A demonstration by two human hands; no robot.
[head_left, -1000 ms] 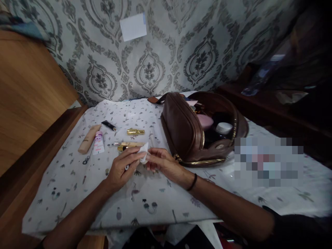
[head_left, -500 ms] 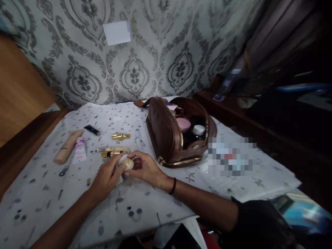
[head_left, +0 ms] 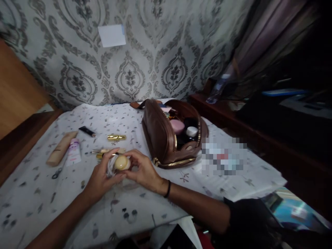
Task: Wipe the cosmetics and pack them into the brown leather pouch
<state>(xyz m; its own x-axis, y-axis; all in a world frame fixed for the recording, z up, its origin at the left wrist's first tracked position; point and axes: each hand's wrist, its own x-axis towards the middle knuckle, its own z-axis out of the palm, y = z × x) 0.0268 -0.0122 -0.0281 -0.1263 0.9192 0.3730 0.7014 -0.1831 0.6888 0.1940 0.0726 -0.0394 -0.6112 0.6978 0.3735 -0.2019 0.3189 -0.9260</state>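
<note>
A white cloth [head_left: 145, 224] printed with small dark motifs covers the surface, which runs up to a grey wall [head_left: 145, 45] patterned with large ornate medallions. One white sheet [head_left: 112, 35] shows on that wall, left of centre. A wooden panel [head_left: 19, 83] stands at the far left, and at the right is a dark wooden ledge [head_left: 198, 98] with one clear bottle [head_left: 218, 89] leaning on it; the room beyond falls into shadow.

Two hands work near the middle of the surface. The left hand [head_left: 102, 176] has its grip curled around one white, crumpled-looking wrap [head_left: 112, 166], and against it sits one pale yellow round piece [head_left: 121, 162]. The right hand [head_left: 145, 172] has a narrow grip, thumb and fingers closed on the right edge of that piece. One black band [head_left: 168, 189] circles the right wrist.

Three tubes lie at the left: one beige [head_left: 61, 149], one white and pink [head_left: 74, 152], one black [head_left: 87, 131]. One gold tube [head_left: 116, 137] lies beyond the hands, and at least two slim items [head_left: 100, 152] are partly hidden behind the left fingers. To the right stands one open brown bag [head_left: 158, 135], with one pink rounded thing [head_left: 177, 126] and one white cap [head_left: 192, 131] visible inside
</note>
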